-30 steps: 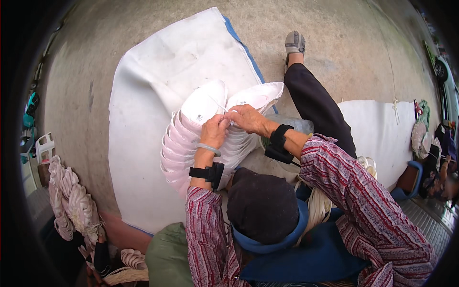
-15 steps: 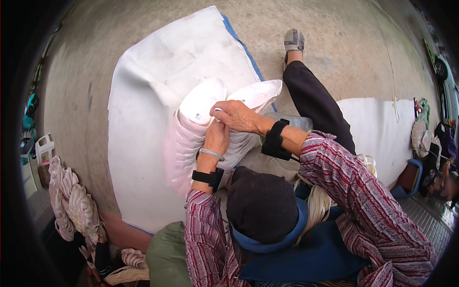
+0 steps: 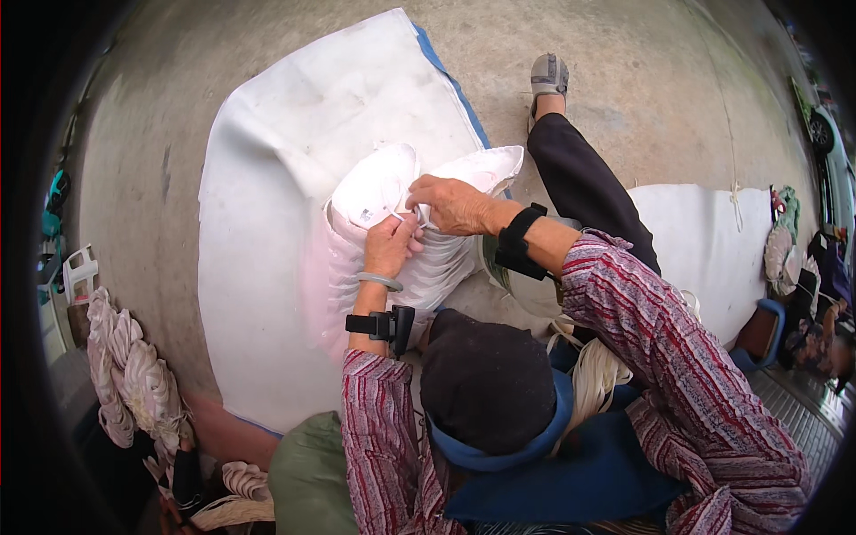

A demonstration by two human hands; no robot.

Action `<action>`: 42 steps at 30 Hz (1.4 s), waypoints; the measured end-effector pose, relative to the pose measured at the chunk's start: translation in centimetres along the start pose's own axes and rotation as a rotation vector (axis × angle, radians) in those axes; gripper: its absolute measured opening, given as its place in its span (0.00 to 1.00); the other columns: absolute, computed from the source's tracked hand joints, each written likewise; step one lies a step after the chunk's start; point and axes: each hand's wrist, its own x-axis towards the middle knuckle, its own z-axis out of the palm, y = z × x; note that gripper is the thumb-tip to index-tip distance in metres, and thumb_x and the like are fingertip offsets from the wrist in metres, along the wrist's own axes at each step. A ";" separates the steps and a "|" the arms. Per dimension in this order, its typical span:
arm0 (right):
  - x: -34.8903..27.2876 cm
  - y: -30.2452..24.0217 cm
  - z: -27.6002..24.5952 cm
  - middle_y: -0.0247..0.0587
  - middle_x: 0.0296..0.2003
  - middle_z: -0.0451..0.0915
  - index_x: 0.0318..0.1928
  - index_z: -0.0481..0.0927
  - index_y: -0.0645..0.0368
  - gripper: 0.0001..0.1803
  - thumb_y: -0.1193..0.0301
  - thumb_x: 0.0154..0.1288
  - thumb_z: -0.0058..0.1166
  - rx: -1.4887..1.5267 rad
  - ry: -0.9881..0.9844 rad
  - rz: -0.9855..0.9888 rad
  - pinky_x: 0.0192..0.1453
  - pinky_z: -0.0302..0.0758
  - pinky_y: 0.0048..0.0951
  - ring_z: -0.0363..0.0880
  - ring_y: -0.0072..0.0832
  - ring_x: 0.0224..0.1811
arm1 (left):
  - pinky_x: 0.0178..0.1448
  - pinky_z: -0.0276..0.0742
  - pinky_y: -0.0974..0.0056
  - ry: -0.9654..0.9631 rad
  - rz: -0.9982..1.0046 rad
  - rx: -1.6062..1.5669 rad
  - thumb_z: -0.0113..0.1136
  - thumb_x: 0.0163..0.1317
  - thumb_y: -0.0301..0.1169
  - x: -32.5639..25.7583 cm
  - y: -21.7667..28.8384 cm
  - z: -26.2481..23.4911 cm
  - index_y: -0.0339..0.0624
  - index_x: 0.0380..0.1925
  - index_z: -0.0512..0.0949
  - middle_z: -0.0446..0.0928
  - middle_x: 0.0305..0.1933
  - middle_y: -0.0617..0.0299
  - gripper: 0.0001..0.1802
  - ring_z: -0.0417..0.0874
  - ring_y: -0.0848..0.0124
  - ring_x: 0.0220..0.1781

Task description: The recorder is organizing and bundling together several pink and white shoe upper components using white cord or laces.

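Note:
A tall stack of white sole-shaped pieces (image 3: 374, 192) lies on a white sheet (image 3: 285, 116) on the ground in front of me. A second, lower white pile (image 3: 489, 167) leans against its right side. My left hand (image 3: 390, 245) grips the near edge of the top piece, fingers closed. My right hand (image 3: 455, 203) reaches over from the right and pinches the same spot at the top of the stack. Both wrists carry black bands. What exactly the fingertips pinch is hidden.
My leg in black trousers (image 3: 584, 178) stretches out to a grey shoe (image 3: 547, 73). Another white sheet (image 3: 687, 223) lies to the right. Tied bundles of white pieces (image 3: 125, 374) and a white plastic stool (image 3: 78, 272) sit at the left, a green bag (image 3: 308, 477) near me.
My left hand has slid down and toward me along the stack's edge. My right hand has moved over the top of the stack and stays there.

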 end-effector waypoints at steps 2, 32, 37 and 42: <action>-0.5 -0.1 0.5 0.50 0.45 0.75 0.41 0.79 0.61 0.14 0.77 0.53 0.47 -0.019 -0.031 -0.029 0.52 0.74 0.37 0.77 0.42 0.47 | 0.25 0.69 0.75 -0.010 -0.003 -0.011 0.54 0.65 0.38 0.0 0.0 0.1 0.37 0.35 0.80 0.79 0.26 0.66 0.15 0.78 0.80 0.23; 0.4 0.5 2.8 0.57 0.32 0.80 0.33 0.78 0.60 0.11 0.67 0.57 0.47 0.090 -0.084 0.152 0.43 0.75 0.47 0.79 0.54 0.37 | 0.33 0.70 0.49 0.364 0.695 0.852 0.57 0.47 0.23 -1.2 2.8 1.2 0.39 0.24 0.71 0.73 0.24 0.49 0.05 0.75 0.48 0.28; 0.1 1.1 2.8 0.57 0.31 0.80 0.31 0.78 0.59 0.11 0.66 0.59 0.46 -0.029 -0.066 0.164 0.41 0.75 0.47 0.79 0.54 0.36 | 0.33 0.72 0.49 0.305 0.633 0.941 0.58 0.53 0.26 -0.7 1.6 1.2 0.39 0.30 0.70 0.74 0.29 0.49 0.07 0.77 0.47 0.31; 0.8 0.4 2.6 0.52 0.28 0.80 0.34 0.79 0.59 0.11 0.66 0.57 0.47 0.290 -0.171 0.221 0.37 0.75 0.42 0.80 0.47 0.31 | 0.31 0.72 0.50 0.287 0.667 0.966 0.57 0.58 0.29 -1.2 0.3 -0.1 0.39 0.34 0.70 0.75 0.31 0.49 0.08 0.78 0.48 0.31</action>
